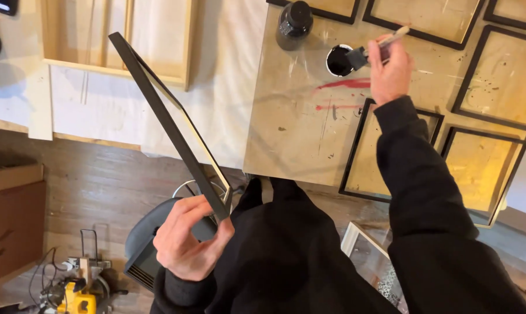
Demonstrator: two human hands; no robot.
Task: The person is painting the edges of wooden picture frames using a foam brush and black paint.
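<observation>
My left hand (187,238) grips the near corner of a black wooden frame (164,116), held up edge-on and slanting away to the upper left. My right hand (391,64) reaches over the worktable (292,134) and holds a foam brush (359,56) by its pale handle. The brush's dark head is at the rim of a small round cup of black paint (338,60). A black bottle with a cap (293,23) stands just left of the cup.
Several black frames lie flat on the table, one (351,163) under my right forearm, others (484,168) (501,75) to the right. Red streaks (344,85) mark the tabletop. An unpainted wooden frame (117,64) lies on a white sheet. A yellow power tool (77,299) sits on the floor.
</observation>
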